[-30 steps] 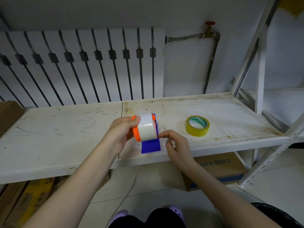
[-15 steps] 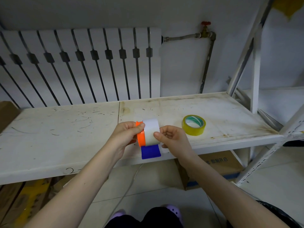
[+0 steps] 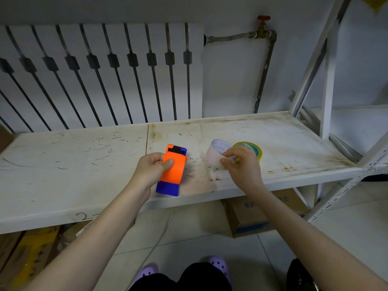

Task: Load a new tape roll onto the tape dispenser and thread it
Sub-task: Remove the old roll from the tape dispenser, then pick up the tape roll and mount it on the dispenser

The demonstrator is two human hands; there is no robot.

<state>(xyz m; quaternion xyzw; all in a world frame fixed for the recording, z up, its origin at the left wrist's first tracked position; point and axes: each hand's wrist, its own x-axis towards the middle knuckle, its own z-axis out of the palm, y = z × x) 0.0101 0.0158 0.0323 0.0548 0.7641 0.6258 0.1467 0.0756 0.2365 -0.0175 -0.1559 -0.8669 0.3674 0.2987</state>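
Off the dispenser (image 3: 172, 169) now, white roll (image 3: 216, 155) in right hand (image 3: 241, 164).

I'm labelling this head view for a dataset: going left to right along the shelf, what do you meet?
left hand → tape dispenser → white roll → right hand → yellow tape roll

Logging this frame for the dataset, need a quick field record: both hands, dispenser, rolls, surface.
left hand: grips the orange and blue tape dispenser by its left side, over the shelf's front edge
dispenser: no roll on it
right hand: holds the white roll by its rim, apart from the dispenser
white roll: at or just above the shelf; contact unclear
yellow tape roll: lies flat on the shelf, right behind the right hand
shelf: white, scuffed and stained
threading: not yet started
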